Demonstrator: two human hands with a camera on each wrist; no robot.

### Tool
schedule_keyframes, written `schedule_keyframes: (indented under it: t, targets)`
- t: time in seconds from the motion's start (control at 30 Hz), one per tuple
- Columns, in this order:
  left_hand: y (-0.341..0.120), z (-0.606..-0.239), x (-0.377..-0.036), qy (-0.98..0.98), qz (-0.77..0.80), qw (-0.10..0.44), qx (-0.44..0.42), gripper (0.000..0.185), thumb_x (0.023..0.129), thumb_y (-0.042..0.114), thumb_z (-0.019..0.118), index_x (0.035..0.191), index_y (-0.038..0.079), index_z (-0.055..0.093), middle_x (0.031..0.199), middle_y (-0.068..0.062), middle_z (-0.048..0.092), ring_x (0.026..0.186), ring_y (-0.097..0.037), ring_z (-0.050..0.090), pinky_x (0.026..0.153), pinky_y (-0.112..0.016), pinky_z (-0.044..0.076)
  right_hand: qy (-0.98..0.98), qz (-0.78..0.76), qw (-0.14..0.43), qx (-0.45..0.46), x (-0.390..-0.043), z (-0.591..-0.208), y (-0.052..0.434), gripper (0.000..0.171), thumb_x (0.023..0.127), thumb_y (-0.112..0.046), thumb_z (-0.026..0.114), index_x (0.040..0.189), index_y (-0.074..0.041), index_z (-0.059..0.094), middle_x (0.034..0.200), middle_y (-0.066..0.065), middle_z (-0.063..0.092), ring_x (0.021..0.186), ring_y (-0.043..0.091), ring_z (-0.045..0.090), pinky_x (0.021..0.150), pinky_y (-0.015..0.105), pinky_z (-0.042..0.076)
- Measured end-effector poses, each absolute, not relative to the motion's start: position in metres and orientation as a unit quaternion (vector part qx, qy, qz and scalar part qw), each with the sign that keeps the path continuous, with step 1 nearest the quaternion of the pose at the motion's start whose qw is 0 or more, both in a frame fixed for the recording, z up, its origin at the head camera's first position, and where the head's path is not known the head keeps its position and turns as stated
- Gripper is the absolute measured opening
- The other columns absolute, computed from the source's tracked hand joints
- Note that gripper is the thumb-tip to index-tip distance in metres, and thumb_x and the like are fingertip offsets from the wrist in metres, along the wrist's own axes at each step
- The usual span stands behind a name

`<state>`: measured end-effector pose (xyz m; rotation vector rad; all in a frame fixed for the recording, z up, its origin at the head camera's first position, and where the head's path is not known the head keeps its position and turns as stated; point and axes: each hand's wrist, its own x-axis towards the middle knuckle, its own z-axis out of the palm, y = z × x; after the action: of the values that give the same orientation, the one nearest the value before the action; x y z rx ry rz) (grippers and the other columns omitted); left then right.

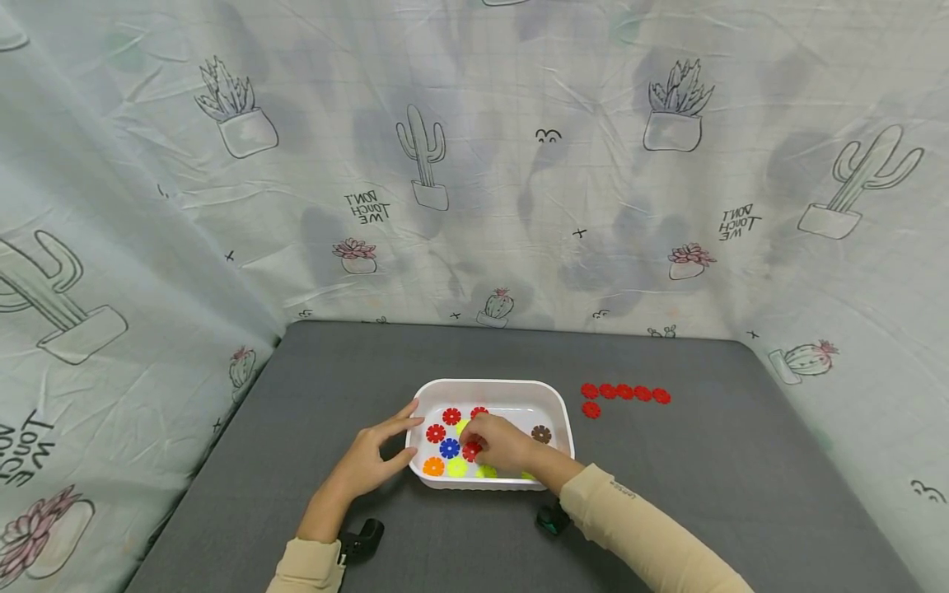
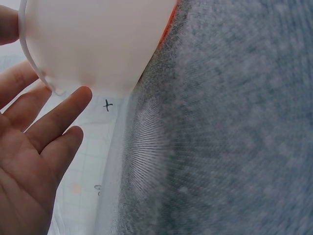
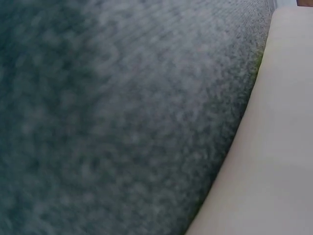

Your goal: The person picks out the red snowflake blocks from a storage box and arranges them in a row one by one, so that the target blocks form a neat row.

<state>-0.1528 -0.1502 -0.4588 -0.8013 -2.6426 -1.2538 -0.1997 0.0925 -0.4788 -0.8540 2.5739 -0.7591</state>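
Note:
A white tray (image 1: 489, 484) holds notched plastic discs: red (image 1: 435, 433), blue (image 1: 449, 448), orange (image 1: 433, 467), yellow (image 1: 456, 468) and brown (image 1: 541, 434). My left hand (image 1: 368, 457) touches the tray's left side, thumb and fingers spread along it. In the left wrist view, that hand (image 2: 29, 147) lies against the tray wall (image 2: 93, 44). My right hand (image 1: 504, 443) reaches into the tray with curled fingers and pinches a red disc (image 1: 470, 452). Its fingers hide part of the discs beneath. The right wrist view shows the tray's outer wall (image 3: 264, 147) but hardly any of the hand.
Right of the tray, several red discs (image 1: 625, 392) lie in a row on the grey tabletop (image 1: 704, 461), with one more red disc (image 1: 591, 410) below the row's left end. A white printed curtain (image 1: 474, 165) surrounds the table's back and sides.

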Motion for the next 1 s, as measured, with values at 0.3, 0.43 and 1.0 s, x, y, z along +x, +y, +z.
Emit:
schedule_keyframes:
  t: [0.3, 0.43, 1.0]
  targets:
    - [-0.159, -0.489, -0.166, -0.873, -0.402, 0.065, -0.270, 0.043, 0.082, 0.020, 0.064, 0.122, 0.008, 0.056, 0.139, -0.006, 0.041, 0.122, -0.025, 0.046, 0.094, -0.049, 0.039, 0.911, -0.237, 0.136, -0.310, -0.198, -0.481, 0.094, 0.024, 0.078, -0.010, 0.065, 0.100, -0.020, 0.062, 0.094, -0.007, 0.045, 0.084, 0.005, 0.044, 0.076, 0.017, 0.044]
    - [-0.161, -0.491, -0.167, -0.872, -0.401, 0.063, -0.274, 0.043, 0.082, 0.021, 0.064, 0.122, 0.010, 0.056, 0.139, -0.004, 0.041, 0.123, -0.024, 0.045, 0.095, -0.045, 0.040, 0.910, -0.237, 0.118, -0.320, -0.198, -0.481, 0.094, 0.025, 0.079, -0.009, 0.064, 0.103, -0.016, 0.062, 0.095, -0.007, 0.050, 0.085, 0.005, 0.046, 0.078, 0.018, 0.045]
    - [-0.160, -0.490, -0.168, -0.873, -0.403, 0.063, -0.268, 0.044, 0.080, 0.019, 0.066, 0.123, 0.014, 0.055, 0.139, -0.001, 0.040, 0.124, -0.022, 0.043, 0.095, -0.049, 0.038, 0.890, -0.374, 0.131, -0.226, -0.201, -0.473, 0.104, 0.031, 0.079, -0.007, 0.065, 0.110, -0.009, 0.062, 0.098, -0.003, 0.061, 0.089, 0.012, 0.057, 0.081, 0.027, 0.050]
